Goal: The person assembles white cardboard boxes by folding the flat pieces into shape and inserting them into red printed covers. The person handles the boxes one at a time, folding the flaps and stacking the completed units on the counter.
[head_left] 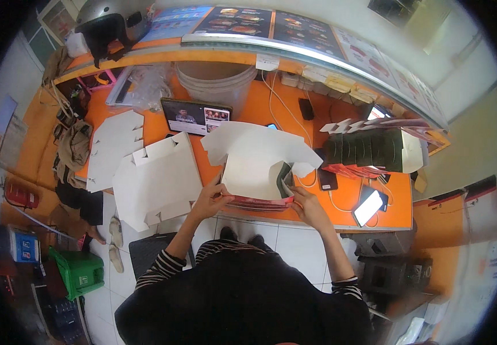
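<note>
The left hand (209, 200) and right hand (310, 209) are pinching the part-folded cardboard box (251, 172) at seven and five o'clock; probably light, crease-prone, it is favouring corner holds.

The person's left hand (209, 201) and right hand (309, 209) grip the near corners of a partly folded carton (251, 172) at the orange table (401, 213); flat white blanks (159, 181) lie left, folded boxes (363, 149) right, a lit tablet (188, 118) behind.
</note>
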Demonstrator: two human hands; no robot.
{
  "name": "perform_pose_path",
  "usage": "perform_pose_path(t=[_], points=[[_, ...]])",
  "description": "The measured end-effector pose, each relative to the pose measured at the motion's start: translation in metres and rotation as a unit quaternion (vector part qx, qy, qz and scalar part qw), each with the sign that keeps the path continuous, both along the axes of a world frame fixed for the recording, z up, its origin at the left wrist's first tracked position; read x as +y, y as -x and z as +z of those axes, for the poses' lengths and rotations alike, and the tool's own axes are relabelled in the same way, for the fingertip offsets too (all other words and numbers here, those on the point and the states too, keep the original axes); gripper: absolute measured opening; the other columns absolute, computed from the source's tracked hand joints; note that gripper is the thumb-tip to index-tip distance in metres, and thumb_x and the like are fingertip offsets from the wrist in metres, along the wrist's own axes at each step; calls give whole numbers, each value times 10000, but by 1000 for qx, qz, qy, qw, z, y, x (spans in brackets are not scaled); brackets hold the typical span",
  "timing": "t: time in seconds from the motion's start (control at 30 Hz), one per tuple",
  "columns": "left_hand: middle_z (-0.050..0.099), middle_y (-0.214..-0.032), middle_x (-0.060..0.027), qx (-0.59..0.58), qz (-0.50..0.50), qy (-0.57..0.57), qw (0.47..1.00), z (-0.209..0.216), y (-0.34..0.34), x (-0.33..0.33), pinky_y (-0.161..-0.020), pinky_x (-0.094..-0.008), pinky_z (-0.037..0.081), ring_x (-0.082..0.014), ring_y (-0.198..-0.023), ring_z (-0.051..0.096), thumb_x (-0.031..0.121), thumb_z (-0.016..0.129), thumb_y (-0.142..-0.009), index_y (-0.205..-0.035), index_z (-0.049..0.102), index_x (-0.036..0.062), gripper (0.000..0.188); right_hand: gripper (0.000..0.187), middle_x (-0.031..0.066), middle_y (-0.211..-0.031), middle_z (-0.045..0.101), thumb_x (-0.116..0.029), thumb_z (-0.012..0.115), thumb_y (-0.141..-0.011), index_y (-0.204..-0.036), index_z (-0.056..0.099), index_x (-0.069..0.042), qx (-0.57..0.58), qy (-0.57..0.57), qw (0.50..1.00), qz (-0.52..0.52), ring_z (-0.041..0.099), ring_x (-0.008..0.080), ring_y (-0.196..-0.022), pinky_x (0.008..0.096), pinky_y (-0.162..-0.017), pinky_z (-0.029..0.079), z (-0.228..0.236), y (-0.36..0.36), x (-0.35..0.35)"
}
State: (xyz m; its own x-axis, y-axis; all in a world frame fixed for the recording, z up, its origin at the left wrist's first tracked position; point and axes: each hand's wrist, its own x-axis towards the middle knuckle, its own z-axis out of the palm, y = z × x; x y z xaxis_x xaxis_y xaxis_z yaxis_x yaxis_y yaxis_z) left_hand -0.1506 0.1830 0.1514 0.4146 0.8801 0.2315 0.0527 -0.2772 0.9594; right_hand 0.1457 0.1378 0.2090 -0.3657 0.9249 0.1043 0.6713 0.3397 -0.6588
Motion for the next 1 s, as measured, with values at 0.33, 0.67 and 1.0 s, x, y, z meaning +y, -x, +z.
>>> perform_pose_path(t=[0.33,0.67,1.0], points=[[195,-1375,-271,116,8,-102,988,-8,5,-9,-967,-378,295,-346,-1261,283,175,635,-744,-720,586,32,153,434,221,-964,584,-209,624,-757,-1100,513,33,2,52,999,-9,587,353,-851,379,-744,475,17,7,8],[271,-1365,-198,-19,130,-128,983,8,-28,25,-1040,-419,143,-320,-1287,203,164,415,-813,-1015,560,-6,301,460,228,-820,602,-403,387,-869,-881,578,15,-114,38,933,-338,584,383,-787,466,-691,451,5,47,78],[304,-1329,-196,-25,107,-209,972,-7,-61,39,-1040,-433,158,-321,-1263,231,229,380,-736,-1200,408,-48,542,382,239,-816,570,-277,407,-859,-777,590,48,-74,-19,931,-358,563,391,-772,454,-707,446,-23,14,77]])
